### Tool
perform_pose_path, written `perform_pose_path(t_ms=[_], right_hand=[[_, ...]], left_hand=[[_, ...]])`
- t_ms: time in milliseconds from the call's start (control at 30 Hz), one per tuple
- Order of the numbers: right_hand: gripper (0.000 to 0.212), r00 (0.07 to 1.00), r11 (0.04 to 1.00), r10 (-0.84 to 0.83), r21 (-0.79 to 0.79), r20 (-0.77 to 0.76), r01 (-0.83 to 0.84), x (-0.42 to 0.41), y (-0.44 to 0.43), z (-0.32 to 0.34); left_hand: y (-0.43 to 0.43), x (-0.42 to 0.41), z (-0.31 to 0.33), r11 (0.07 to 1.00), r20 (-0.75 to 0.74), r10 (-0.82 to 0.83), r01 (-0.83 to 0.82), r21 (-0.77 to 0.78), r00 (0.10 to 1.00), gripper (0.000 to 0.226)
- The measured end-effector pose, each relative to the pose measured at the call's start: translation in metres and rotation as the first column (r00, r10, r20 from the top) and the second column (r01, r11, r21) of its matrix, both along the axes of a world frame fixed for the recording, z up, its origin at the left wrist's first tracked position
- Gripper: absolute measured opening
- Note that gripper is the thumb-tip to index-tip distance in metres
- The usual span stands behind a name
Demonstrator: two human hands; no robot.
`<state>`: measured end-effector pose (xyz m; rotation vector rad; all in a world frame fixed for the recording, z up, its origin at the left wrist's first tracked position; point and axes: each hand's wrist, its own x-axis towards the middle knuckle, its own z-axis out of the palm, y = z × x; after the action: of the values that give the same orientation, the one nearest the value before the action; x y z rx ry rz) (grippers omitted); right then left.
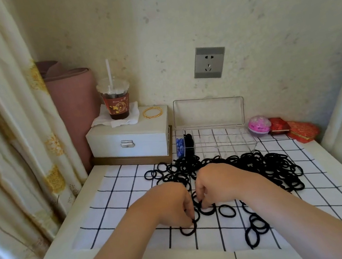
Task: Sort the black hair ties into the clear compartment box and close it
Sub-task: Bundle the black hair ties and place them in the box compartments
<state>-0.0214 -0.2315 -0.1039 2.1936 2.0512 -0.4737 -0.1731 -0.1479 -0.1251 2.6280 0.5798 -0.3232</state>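
Black ties (pixel 262 166) are mostly out of the box: a big heap sprawls across the checked cloth (pixel 115 211), from mid-table to the right, with loose strays near the front edge. The box (pixel 224 140) sits far, against the wall, with its lid (pixel 208 112) up and leaning back. One compartment at the far left holds blue bits (pixel 179 147). The one beside it holds a small black batch (pixel 189 144). The other compartments look bare. Judged progress: early. One slot is partly filled, the bulk is left to sort, and the lid is not yet closed.

The left hand (pixel 169 204) is near centre, fingers curled down, pinching a tie at the near edge of the heap. The right hand (pixel 217 180) is just beside it, fingers curled too, tips on a tie or two. The exact count is hidden under the knuckles. Both hands are well short of the box.

Around: a white case (pixel 128 136) sits far left, touching the box's left side. On it are a cup (pixel 116 100) with a straw, standing on tissue, and a gold bangle (pixel 152 112). A pink pod (pixel 259 126) and red tins (pixel 301 130) sit far right, beside the box. A socket (pixel 208 62) is on the wall and a curtain (pixel 8 134) hangs left.

Nothing blocks the path to the box. The tangled heap itself is the likely snag, since ties are looped through one another. The tall cup is a tip risk on any reach to the far left.
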Motion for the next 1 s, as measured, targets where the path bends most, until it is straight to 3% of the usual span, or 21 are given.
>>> perform_pose_path(t_ms=[167,300,400,567,733,867,1000], right_hand=[[0.016,0.996,0.994,0.034,-0.104,0.078,-0.026,-0.002,0.009,-0.006],[0.032,0.995,0.994,0.034,-0.11,0.094,-0.023,-0.003,0.009,-0.003],[0.026,0.996,0.995,-0.078,-0.059,-0.041,0.075,0.001,0.011,0.002],[0.003,0.925,0.976,-0.201,0.012,-0.322,0.216,0.016,0.014,0.004],[0.026,0.88,0.954,-0.265,0.024,-0.393,0.298,0.023,0.017,0.003],[0.019,0.729,0.917,-0.293,0.035,-0.619,0.398,0.025,0.019,0.008],[0.02,0.425,0.894,-0.238,-0.026,-0.873,0.448,0.017,0.019,0.019]], left_hand=[[-0.004,0.008,-0.008,0.995,0.012,-0.046,0.045,0.094,0.999,0.009],[0.011,0.004,-0.007,0.996,0.047,0.065,-0.062,-0.061,0.997,0.006],[0.029,-0.004,0.002,0.971,0.167,0.207,-0.182,-0.152,0.964,0.002],[0.049,-0.01,0.002,0.868,0.345,0.48,-0.38,-0.319,0.807,0.011],[0.049,-0.007,0.002,0.816,0.346,0.546,-0.39,-0.427,0.763,0.02],[0.048,-0.003,0.003,0.762,0.371,0.617,-0.408,-0.503,0.694,0.02],[0.047,0.002,0.0,0.675,0.344,0.69,-0.396,-0.622,0.636,0.018]])
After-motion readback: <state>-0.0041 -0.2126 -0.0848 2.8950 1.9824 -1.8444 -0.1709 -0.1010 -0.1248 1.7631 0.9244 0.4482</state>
